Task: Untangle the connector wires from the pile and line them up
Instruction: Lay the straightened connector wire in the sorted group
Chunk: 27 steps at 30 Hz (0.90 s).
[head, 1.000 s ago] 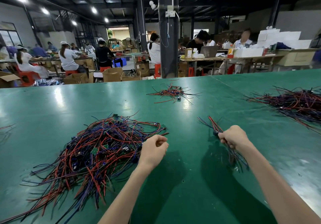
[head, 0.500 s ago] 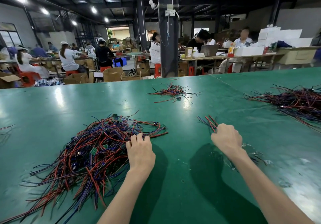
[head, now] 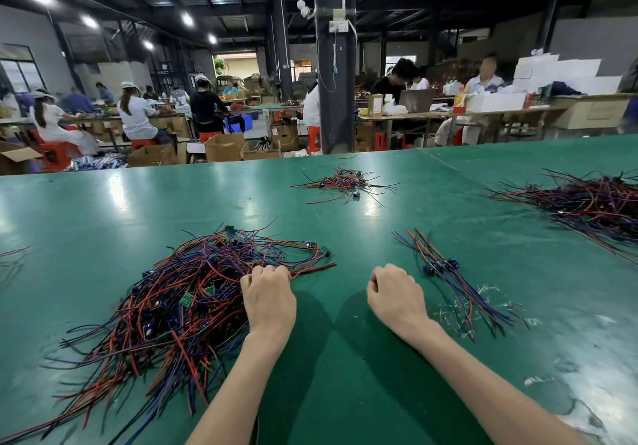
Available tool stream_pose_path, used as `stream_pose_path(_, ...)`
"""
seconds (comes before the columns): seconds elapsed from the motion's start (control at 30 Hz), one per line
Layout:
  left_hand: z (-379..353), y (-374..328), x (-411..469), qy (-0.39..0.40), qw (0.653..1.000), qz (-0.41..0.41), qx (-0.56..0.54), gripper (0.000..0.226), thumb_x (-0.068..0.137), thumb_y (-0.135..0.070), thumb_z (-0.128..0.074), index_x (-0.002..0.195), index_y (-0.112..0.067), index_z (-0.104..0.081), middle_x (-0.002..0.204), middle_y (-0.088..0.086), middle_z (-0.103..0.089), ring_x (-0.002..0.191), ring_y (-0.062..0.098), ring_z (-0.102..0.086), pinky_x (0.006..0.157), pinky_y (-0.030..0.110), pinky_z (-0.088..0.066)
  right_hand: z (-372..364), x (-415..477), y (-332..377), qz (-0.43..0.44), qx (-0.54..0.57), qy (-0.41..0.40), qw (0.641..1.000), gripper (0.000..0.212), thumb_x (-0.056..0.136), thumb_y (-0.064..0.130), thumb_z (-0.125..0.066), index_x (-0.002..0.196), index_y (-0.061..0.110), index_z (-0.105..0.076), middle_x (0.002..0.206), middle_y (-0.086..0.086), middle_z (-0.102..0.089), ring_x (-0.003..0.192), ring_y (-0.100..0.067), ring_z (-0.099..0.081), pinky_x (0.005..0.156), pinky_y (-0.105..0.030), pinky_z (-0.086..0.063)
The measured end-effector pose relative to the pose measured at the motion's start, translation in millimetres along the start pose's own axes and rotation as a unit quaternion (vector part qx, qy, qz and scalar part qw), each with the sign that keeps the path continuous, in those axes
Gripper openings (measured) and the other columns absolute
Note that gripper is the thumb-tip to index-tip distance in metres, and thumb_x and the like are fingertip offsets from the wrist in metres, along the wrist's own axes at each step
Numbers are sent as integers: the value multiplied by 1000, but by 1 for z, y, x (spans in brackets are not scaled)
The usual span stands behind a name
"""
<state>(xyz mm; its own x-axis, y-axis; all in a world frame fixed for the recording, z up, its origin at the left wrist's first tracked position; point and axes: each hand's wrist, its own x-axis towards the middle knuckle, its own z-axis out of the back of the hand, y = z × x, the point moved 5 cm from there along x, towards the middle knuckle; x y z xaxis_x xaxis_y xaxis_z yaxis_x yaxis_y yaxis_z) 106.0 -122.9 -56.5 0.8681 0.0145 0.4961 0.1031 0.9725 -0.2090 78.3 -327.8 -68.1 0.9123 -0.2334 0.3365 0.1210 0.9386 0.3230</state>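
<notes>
- Few connector wires (head: 445, 273) are lined up so far: a small row lies on the green counter (head: 345, 393), just to the right of the right hand (head: 397, 294).
- Most remain in the tangled pile (head: 172, 306) on the left, so the job looks barely begun.
- Left hand (head: 267, 301): fingers (head: 272, 270) curl onto the pile's right edge, touching wires; I cannot tell whether they pinch one.
- Right hand: fingers curled into a fist, apparently holding nothing.
</notes>
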Motion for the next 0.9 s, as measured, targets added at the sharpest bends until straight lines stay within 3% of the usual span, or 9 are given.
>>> stream_pose_path(0.13, 19, -6, -2, -73, 987, -12, -142, 13, 93, -12, -55, 99, -13, -67, 96, 2, -67, 94, 22, -57, 84, 32, -40, 0, -1, 3, 1, 32, -7, 999, 20, 92, 23, -48, 90, 11, -62, 95, -7, -61, 87, -32, -59, 66, -32, -38)
stream_pose_path(0.23, 35, -15, -3, -123, 936, -31, -327, 6, 85, -5, -67, 90, -8, -69, 85, 2, -68, 81, 21, -62, 75, 32, -50, 1, -2, 12, 44, 162, 21, 986, 13, 88, 17, -57, 87, 11, -69, 90, -3, -68, 81, -19, -62, 74, -33, -49)
stream_pose_path(0.33, 36, -22, 0, -83, 859, 8, -504, 13, 81, -3, -72, 86, -14, -68, 79, -2, -70, 69, 11, -65, 65, 22, -53, -6, -10, 30, 53, 354, 159, 920, 10, 84, 9, -65, 92, 14, -69, 79, 1, -67, 52, -6, -57, 52, -24, -49)
stream_pose_path(0.43, 24, -25, 1, -2, 750, 88, -656, 18, 78, 4, -72, 86, -13, -67, 76, 7, -71, 63, 13, -66, 58, 21, -54, -13, -20, 45, 36, 475, 276, 835, 16, 87, 9, -65, 99, 18, -62, 77, 3, -64, 49, -9, -59, 45, -18, -43)
stream_pose_path(0.53, 17, -30, -2, 55, 666, 141, -731, 18, 80, 8, -67, 89, -6, -64, 75, 12, -68, 62, 15, -66, 60, 22, -55, -11, -24, 50, 18, 554, 304, 775, 16, 87, 3, -63, 97, 15, -63, 78, 0, -68, 51, -10, -59, 47, -18, -45)
stream_pose_path(0.6, 14, -32, -3, 76, 635, 155, -753, 18, 81, 10, -64, 94, -2, -62, 75, 13, -68, 63, 16, -67, 61, 22, -56, -9, -24, 49, 10, 573, 295, 764, 10, 88, 3, -62, 91, 12, -65, 73, -1, -68, 50, -9, -58, 47, -17, -45)
stream_pose_path(0.67, 12, -32, -3, 93, 630, 157, -755, 18, 85, 10, -59, 99, -1, -60, 78, 13, -69, 67, 16, -68, 63, 22, -56, -7, -22, 46, -1, 578, 286, 764, 6, 89, 4, -62, 88, 10, -65, 72, -2, -67, 49, -8, -57, 46, -17, -44)
stream_pose_path(0.83, 0, -34, -6, 190, 731, 138, -641, 25, 87, 10, -56, 109, -1, -58, 88, 6, -67, 77, 13, -62, 71, 24, -52, -5, -15, 39, -73, 626, 270, 728, 10, 95, 11, -53, 89, 12, -61, 61, 7, -62, 44, -6, -53, 41, -17, -42)
stream_pose_path(0.9, -4, -39, -11, 243, 735, 124, -620, 21, 87, 6, -59, 108, 2, -60, 81, 6, -65, 69, 11, -61, 65, 22, -53, -3, -13, 38, -87, 656, 260, 703, 13, 97, 12, -48, 91, 10, -60, 58, 6, -57, 44, -7, -49, 41, -17, -42)
